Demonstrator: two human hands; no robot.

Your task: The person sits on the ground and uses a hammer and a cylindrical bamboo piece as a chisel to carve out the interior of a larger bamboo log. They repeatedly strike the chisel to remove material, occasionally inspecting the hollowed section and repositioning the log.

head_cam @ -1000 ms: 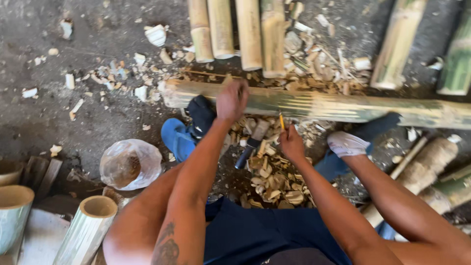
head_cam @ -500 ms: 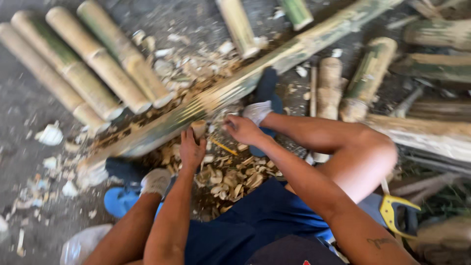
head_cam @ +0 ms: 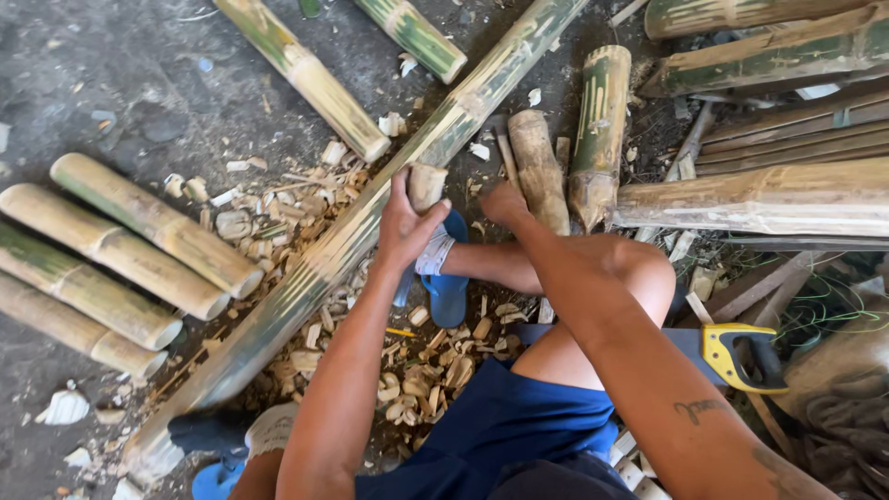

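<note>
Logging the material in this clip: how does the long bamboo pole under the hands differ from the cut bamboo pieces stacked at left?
The long bamboo pole runs diagonally across the whole frame, uncut; the stacked cut pieces are short, with sawn open ends. The pole lies alone among chips, with the left hand on it; the pieces lie side by side, untouched. Both are green-yellow streaked bamboo on the ground.

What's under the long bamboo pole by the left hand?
Under the long bamboo pole: wood chips and grey ground. The left hand holds a short wooden piece; directly beneath the pole is hidden.
</note>
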